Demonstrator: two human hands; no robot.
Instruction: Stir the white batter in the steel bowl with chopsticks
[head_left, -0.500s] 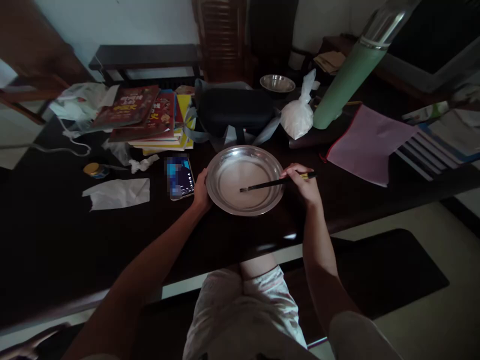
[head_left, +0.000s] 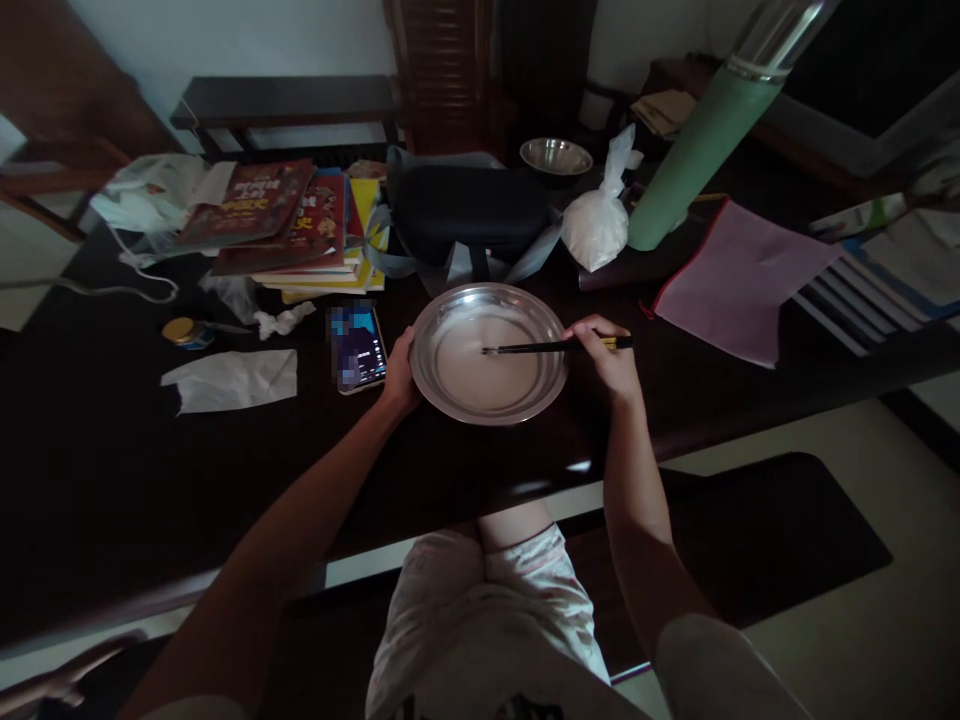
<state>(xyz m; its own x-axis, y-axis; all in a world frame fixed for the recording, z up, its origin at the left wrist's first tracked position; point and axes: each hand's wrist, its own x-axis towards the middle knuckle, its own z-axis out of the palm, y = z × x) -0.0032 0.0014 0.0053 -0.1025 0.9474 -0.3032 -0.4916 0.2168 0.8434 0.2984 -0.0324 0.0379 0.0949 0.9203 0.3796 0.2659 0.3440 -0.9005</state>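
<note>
Round steel pan (head_left: 489, 353) of pale liquid sits mid-table; left hand (head_left: 400, 375) grips its 9 o'clock rim, right hand (head_left: 609, 362) pinches dark chopsticks (head_left: 551, 347), tips in liquid. Likely stirring; next sweep needs rim held steady.

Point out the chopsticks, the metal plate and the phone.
chopsticks (head_left: 540, 347), head view, middle of the dark shafts.
metal plate (head_left: 450, 395), head view, near rim.
phone (head_left: 358, 349), head view, lit screen.
</note>
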